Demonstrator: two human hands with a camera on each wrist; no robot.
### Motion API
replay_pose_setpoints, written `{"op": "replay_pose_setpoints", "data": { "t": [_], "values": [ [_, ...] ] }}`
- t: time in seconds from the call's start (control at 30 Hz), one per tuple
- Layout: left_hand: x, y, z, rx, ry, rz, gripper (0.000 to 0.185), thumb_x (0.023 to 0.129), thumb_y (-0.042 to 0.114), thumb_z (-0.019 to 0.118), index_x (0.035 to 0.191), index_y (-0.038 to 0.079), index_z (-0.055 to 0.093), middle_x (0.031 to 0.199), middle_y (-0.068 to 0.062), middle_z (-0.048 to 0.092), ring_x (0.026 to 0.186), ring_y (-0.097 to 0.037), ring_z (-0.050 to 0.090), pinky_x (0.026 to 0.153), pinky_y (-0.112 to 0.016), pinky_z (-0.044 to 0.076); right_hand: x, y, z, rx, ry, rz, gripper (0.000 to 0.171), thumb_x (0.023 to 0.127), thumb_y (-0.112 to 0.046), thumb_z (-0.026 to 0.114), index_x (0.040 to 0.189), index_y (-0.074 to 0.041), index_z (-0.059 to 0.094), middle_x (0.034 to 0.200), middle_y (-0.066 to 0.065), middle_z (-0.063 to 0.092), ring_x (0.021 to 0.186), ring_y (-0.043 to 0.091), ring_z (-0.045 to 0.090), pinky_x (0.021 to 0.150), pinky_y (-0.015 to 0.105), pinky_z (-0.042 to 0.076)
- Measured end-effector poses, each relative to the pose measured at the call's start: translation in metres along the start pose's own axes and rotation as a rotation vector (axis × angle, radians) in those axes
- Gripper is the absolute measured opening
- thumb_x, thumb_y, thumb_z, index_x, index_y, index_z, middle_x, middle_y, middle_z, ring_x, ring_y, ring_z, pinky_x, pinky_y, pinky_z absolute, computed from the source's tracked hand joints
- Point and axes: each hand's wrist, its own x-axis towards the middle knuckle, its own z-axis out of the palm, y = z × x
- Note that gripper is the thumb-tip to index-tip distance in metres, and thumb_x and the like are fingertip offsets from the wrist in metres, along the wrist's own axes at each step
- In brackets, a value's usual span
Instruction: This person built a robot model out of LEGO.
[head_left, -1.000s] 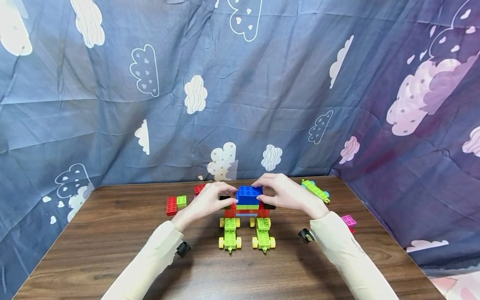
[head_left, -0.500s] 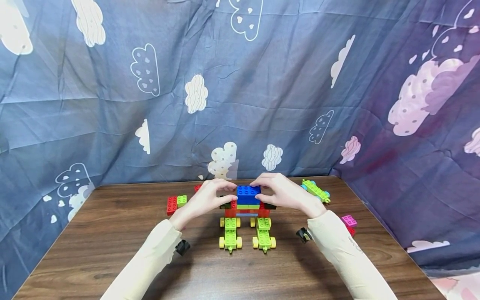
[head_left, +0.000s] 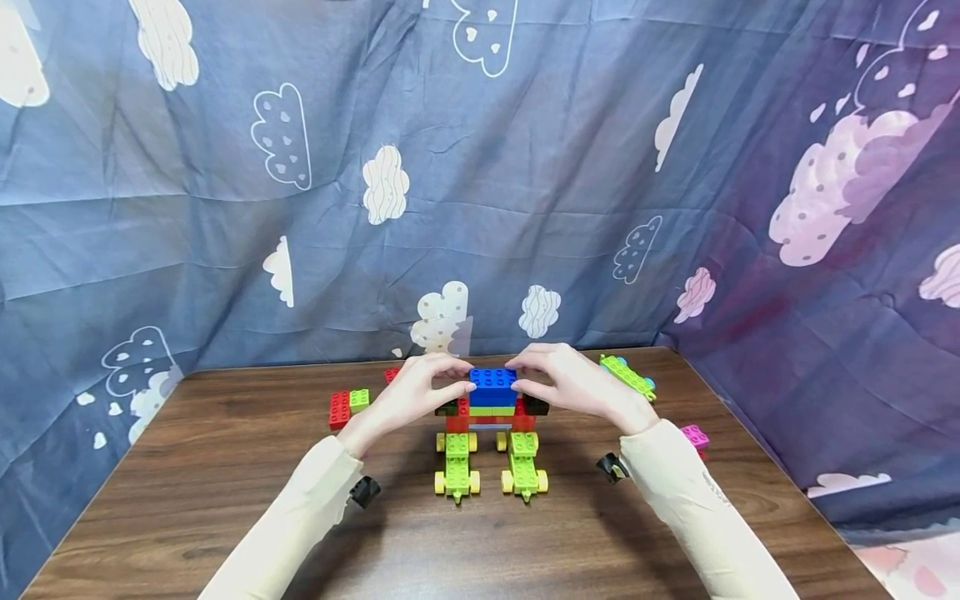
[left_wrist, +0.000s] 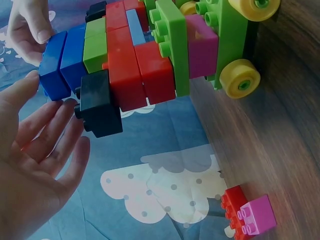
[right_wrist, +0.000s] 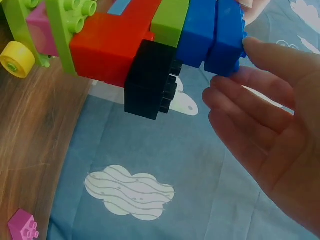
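Observation:
A blue building brick (head_left: 492,379) tops a block figure, its ends between my two hands. My left hand (head_left: 420,390) pinches its left end with thumb and fingers; my right hand (head_left: 566,387) does likewise on the right. Below it, a second blue brick (left_wrist: 74,52) shows with a thin gap between the two. Lime bricks (left_wrist: 95,45), red bricks (left_wrist: 122,70) and black side bricks (left_wrist: 102,102) make up the body. The figure stands on two lime wheeled bases (head_left: 457,475) with yellow wheels.
Behind my left arm lie a red brick (head_left: 340,410) and a small lime brick (head_left: 359,400). A lime wheeled base with blue wheels (head_left: 628,377) is at the back right, a pink brick (head_left: 694,435) nearer the right edge. A cloud-patterned curtain (head_left: 337,250) hangs behind the wooden table (head_left: 225,467).
The top blue brick, slightly skewed a second ago, now sits squarer over the body. Both hands keep hold of its ends and have barely moved; the head view has shifted slightly.

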Motion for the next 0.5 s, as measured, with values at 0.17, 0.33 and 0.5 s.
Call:
{"op": "replay_pose_setpoints", "data": {
  "t": [0.17,0.33,0.5],
  "values": [
    [0.0,-0.0003,0.002,-0.016,-0.007,-0.016,0.032,0.093,0.029,0.069,0.12,0.012,0.07,0.114,-0.003,0.072,0.102,-0.016,0.067,0.095,-0.039,0.056,0.0002,-0.0004,-0.0003,0.01,-0.009,-0.007,0.023,0.093,-0.021,0.07,0.112,-0.008,0.072,0.101,0.002,0.073,0.084,0.008,0.065,0.078,0.027,0.058],
    [0.0009,0.0002,0.0022,-0.019,-0.008,-0.018,0.032,0.092,0.03,0.071,0.118,0.012,0.071,0.113,-0.003,0.072,0.102,-0.016,0.068,0.096,-0.038,0.056,0.0005,-0.0014,0.0019,0.025,-0.016,0.038,0.024,0.092,-0.021,0.071,0.112,-0.009,0.071,0.102,0.001,0.072,0.086,0.007,0.064,0.081,0.027,0.058],
    [0.0016,0.0019,0.001,-0.017,-0.002,-0.024,0.031,0.091,0.029,0.072,0.117,0.012,0.072,0.112,-0.003,0.073,0.102,-0.016,0.068,0.097,-0.038,0.056,0.0007,-0.0021,0.0032,0.03,0.003,0.035,0.024,0.091,-0.019,0.071,0.113,-0.008,0.07,0.102,0.001,0.071,0.087,0.009,0.064,0.081,0.029,0.058]
  ]
}}
